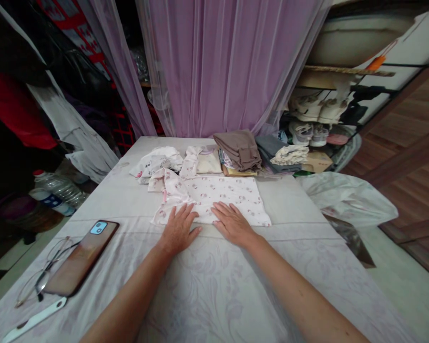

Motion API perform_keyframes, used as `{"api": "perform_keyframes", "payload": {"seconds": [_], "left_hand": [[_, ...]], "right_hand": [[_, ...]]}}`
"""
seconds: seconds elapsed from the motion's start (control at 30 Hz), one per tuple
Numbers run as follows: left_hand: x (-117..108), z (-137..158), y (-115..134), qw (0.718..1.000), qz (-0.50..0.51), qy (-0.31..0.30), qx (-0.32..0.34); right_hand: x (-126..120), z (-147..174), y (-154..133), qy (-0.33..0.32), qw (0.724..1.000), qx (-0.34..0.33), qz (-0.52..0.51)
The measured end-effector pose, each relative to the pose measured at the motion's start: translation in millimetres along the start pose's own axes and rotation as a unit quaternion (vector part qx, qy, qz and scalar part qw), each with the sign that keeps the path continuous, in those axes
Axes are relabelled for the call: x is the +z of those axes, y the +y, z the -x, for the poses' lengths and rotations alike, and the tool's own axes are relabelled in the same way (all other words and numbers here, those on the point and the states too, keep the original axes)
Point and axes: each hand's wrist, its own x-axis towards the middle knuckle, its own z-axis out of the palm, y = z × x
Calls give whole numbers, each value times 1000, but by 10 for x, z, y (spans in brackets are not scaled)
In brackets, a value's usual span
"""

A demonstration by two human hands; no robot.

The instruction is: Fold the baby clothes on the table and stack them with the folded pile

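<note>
A small white garment with a pink print (221, 196) lies spread flat on the cloth-covered table (300, 247). My left hand (178, 229) rests palm down on its near left edge, fingers apart. Beside it, my right hand (232, 223) lies flat on the near middle edge, fingers also spread. Neither hand grips anything.
Behind the garment lie more small clothes (157, 163), a folded brown piece (240, 148) and a grey pile (271, 146). A phone (83, 257), glasses (45, 274) and a white strip (34, 320) lie at the near left. Plastic bottles (55, 190) stand left; a plastic bag (346, 196) lies right.
</note>
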Motion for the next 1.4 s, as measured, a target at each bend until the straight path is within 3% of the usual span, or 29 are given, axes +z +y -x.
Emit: {"api": "perform_keyframes", "payload": {"seconds": [0.23, 0.37, 0.47, 0.6, 0.77, 0.97, 1.07, 1.2, 1.3, 1.4], "left_hand": [[-10, -39, 21, 999, -7, -17, -32], [-7, -84, 103, 999, -13, -6, -50], [32, -127, 216, 1000, -5, 5, 5], [97, -152, 293, 998, -10, -29, 47], [61, -28, 76, 998, -41, -36, 22], [-179, 159, -196, 998, -25, -53, -16], [-398, 38, -314, 990, 49, -67, -111], [-671, -371, -610, 940, 88, 26, -327], [-743, -694, -837, 905, 137, 21, -401], [-728, -913, -961, 882, 202, 4, -426]], "right_hand": [[-146, 271, 494, -15, 991, 114, 65], [-147, 341, 469, 30, 987, 134, 78], [-133, 412, 388, 66, 988, 119, 78], [-115, 545, 373, 26, 993, 104, 58], [-154, 660, 481, 0, 984, 172, 57], [-149, 689, 510, 15, 983, 176, 54], [-124, 691, 505, 33, 983, 172, 54], [-125, 689, 494, 39, 983, 172, 52], [-129, 690, 488, 44, 983, 172, 55], [-119, 694, 492, 52, 983, 168, 55]]}}
